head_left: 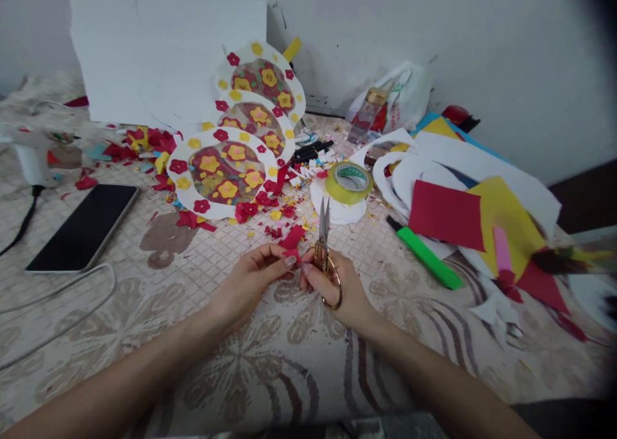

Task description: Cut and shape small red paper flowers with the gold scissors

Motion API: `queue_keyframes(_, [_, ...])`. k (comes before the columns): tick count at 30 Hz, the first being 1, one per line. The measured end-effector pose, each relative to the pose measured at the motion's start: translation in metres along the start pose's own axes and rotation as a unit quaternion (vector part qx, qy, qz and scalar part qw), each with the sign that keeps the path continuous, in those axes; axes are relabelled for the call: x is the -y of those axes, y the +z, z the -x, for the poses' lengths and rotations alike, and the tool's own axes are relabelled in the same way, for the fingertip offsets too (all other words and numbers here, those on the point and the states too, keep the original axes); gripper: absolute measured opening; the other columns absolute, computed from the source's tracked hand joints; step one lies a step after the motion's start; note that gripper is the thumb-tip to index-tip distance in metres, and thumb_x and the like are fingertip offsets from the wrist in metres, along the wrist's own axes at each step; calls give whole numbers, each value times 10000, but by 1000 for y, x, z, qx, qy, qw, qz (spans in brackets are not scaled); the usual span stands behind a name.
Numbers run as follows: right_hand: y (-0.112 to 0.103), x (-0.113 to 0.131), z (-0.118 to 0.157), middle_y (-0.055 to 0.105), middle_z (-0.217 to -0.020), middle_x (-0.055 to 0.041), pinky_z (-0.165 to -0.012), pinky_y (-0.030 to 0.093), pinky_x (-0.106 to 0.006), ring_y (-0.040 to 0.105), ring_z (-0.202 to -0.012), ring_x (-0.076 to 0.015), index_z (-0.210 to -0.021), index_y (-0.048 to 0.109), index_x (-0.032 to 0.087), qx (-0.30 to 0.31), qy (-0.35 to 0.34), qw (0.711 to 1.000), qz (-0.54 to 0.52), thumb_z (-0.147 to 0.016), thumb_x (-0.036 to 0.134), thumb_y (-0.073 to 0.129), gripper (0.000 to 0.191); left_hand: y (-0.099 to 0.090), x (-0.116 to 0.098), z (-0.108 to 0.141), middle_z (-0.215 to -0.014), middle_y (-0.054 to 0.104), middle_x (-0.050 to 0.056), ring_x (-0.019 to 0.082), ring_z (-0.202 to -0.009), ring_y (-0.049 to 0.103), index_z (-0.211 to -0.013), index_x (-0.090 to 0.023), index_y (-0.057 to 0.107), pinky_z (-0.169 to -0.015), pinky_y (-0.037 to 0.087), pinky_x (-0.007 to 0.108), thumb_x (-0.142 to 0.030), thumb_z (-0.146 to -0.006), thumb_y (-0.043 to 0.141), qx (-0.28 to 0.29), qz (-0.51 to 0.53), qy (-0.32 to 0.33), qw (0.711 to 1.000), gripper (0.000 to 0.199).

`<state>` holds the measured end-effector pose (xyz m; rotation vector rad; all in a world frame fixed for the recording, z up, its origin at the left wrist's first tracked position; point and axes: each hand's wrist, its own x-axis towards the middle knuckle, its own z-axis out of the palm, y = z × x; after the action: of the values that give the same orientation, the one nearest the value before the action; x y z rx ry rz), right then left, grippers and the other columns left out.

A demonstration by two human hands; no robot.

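Note:
Between the fingertips of my left hand [260,273] is a small piece of red paper [292,238], pinched at its lower part. My right hand [340,285] is closed around gold-handled scissors [324,223], whose blades point up and away, slightly parted. The thumb and fingertips of that hand also meet the lower edge of the red paper. Red and yellow paper scraps [277,215] lie just beyond both hands. The paper's lower end is partly hidden by fingers.
Decorated round paper frames [222,172] stand at the back, left of centre. Yellow tape [348,183] lies on white paper. To the right are a green marker [429,258] and red sheets [446,214]; a phone [84,228] and a white cable [113,285] are at left.

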<state>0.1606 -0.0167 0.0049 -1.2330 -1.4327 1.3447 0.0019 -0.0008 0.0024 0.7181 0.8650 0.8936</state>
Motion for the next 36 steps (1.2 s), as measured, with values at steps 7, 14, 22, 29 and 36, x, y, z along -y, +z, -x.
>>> queue_keyframes(7, [-3,-1,1,611,-623,0,-548,441,-240,536,-533,-117,-835,518,173,22,-2,1000,22,-831,274,485,106,-2,1,-1,-717,656,14,118,-676,591,-778,-135,630,-704,453,264,-250,-724,696,0,-31,-8,999,143])
queue_keyframes(14, [-40,-3,-19,624,-671,-24,-556,389,-254,571,-599,-163,-830,550,178,-83,-24,929,361,-817,355,515,181,-4,1,-2,-754,669,2,112,-727,603,-735,-152,636,-720,468,234,-251,-664,742,-40,15,-9,999,161])
queue_keyframes(22, [-99,-6,-29,618,-951,-138,-636,408,-329,586,-840,-274,-957,608,147,-167,-13,753,636,-820,354,539,258,-4,0,-3,-748,687,20,118,-714,609,-744,-154,657,-717,466,236,-273,-695,718,-28,0,-18,999,142])
queue_keyframes(29, [-47,10,-13,641,-932,-61,-653,460,-272,596,-801,-165,-1006,624,197,12,-93,961,260,-890,299,470,218,-5,2,-2,-757,683,23,137,-692,601,-796,-166,670,-707,463,270,-308,-748,662,-19,-94,7,995,150])
queue_keyframes(36, [-17,8,-6,639,-823,-28,-612,436,-244,571,-716,-134,-884,627,178,15,-60,983,171,-838,226,533,115,-5,-4,-1,-695,652,22,141,-649,574,-808,-147,672,-631,451,249,-356,-772,623,16,-240,41,970,217])
